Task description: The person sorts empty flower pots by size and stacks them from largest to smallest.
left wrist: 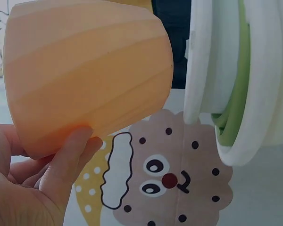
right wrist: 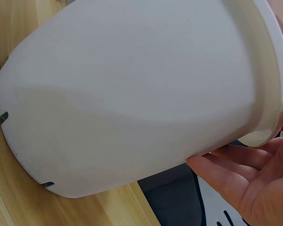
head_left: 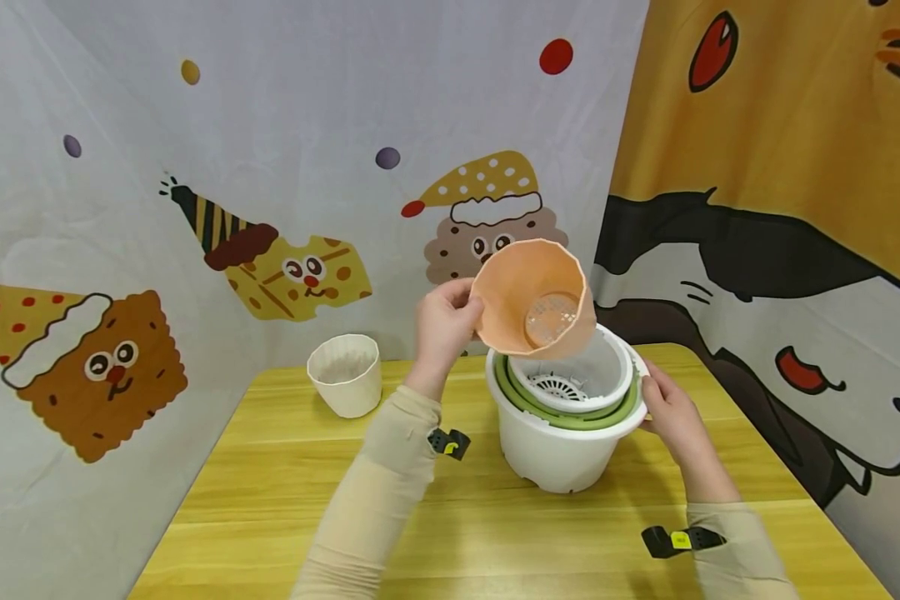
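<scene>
Pinched at its rim by my left hand [head_left: 444,333], an orange plastic flower pot [head_left: 504,296] is tilted in the air with its mouth toward me. Drain holes show in its bottom. Just below it stands a large white pot [head_left: 555,457] with a green pot [head_left: 504,387] and a smaller white pot [head_left: 607,385] nested inside. The orange pot overlaps the back of the stack in the head view. My right hand [head_left: 675,408] grips the large pot's rim on the right side, fingers underneath, as the right wrist view shows [right wrist: 254,174].
A cream faceted pot [head_left: 352,396] stands upright at the back left of the wooden table [head_left: 285,492]. Directly behind the table hangs a printed cloth [head_left: 285,100], and another patterned curtain [head_left: 810,275] closes off the right side.
</scene>
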The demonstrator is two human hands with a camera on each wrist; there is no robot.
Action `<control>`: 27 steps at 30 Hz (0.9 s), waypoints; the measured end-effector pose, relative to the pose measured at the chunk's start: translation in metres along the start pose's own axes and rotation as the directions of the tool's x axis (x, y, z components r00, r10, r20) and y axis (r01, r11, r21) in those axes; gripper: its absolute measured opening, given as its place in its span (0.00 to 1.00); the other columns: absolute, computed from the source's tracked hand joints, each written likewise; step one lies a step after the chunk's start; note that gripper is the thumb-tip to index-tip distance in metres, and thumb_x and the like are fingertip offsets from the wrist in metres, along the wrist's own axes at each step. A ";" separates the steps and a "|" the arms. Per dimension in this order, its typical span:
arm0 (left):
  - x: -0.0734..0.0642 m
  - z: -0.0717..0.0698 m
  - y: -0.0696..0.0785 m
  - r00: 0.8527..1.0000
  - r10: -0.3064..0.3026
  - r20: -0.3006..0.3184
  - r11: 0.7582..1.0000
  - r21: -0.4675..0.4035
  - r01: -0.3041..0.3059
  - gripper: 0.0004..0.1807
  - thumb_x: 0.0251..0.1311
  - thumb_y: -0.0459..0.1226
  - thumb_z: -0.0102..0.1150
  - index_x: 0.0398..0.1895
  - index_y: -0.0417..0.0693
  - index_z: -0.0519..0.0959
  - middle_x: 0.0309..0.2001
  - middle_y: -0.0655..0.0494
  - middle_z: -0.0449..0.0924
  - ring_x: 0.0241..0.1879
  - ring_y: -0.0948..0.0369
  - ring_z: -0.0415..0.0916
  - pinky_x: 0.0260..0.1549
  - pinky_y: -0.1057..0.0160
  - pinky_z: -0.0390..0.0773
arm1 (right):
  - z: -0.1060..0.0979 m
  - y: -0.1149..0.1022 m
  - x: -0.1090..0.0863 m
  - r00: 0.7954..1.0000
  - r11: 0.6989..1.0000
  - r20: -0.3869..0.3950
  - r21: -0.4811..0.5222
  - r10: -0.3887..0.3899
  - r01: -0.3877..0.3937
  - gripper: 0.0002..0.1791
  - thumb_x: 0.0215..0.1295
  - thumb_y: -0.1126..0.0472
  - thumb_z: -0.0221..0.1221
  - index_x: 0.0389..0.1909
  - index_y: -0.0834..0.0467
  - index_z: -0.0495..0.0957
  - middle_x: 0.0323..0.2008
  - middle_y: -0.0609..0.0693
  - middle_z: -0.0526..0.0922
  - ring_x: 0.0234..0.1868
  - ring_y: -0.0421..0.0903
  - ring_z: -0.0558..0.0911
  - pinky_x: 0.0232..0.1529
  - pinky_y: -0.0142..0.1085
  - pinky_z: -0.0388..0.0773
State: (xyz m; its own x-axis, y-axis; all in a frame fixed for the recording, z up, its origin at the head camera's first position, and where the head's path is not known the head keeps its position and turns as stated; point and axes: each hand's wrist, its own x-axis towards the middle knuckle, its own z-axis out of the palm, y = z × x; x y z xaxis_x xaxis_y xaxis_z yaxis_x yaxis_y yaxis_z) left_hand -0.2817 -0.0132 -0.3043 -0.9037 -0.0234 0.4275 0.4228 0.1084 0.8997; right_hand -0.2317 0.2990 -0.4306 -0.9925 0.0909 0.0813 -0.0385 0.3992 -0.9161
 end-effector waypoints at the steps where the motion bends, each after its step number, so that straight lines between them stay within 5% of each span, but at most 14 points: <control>1: 0.000 0.002 0.000 1.000 0.003 0.004 1.000 0.010 -0.003 0.14 0.58 0.27 0.55 0.45 0.36 0.85 0.33 0.42 0.85 0.24 0.54 0.84 0.21 0.61 0.85 | 0.000 0.000 0.000 1.000 1.000 0.001 0.000 0.002 -0.002 0.34 0.79 0.45 0.33 0.78 0.59 0.48 0.73 0.68 0.54 0.61 0.62 0.69 0.43 0.40 0.84; 27: -0.007 0.040 -0.015 0.995 -0.011 0.101 0.962 0.271 -0.017 0.13 0.60 0.28 0.57 0.46 0.38 0.85 0.32 0.49 0.85 0.20 0.64 0.80 0.17 0.70 0.80 | -0.001 0.002 0.002 1.000 1.000 0.017 0.002 -0.003 0.003 0.33 0.79 0.47 0.32 0.78 0.59 0.47 0.73 0.69 0.55 0.62 0.62 0.69 0.42 0.39 0.84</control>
State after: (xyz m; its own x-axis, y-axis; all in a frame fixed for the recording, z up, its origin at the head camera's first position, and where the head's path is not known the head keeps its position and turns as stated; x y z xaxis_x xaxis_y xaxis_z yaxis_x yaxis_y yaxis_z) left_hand -0.2848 0.0252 -0.3246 -0.9104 0.0757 0.4068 0.4041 0.3741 0.8347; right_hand -0.2334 0.3008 -0.4317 -0.9943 0.0741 0.0768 -0.0412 0.3976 -0.9166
